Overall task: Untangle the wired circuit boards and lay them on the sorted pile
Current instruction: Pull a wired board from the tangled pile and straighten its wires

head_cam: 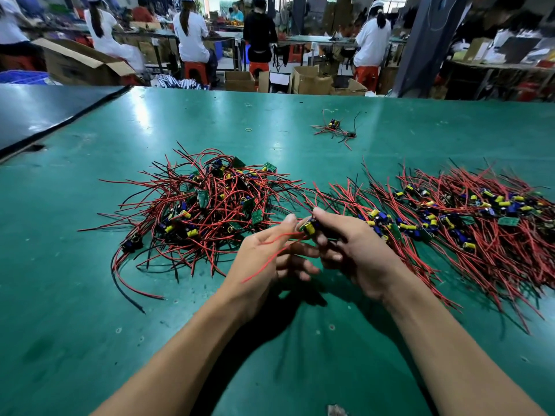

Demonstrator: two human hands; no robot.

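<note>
While the right hand [351, 250] pinches one circuit board [310, 227] to free it, the left hand [258, 265] lies spread under its red wires [271, 257] | tangled heap [204, 205] left of hands | sorted pile [450, 211] right.

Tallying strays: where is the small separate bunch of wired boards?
Head view: the small bunch lies far back on the green table, right of centre, to the right of a yellow rubber band.
</note>
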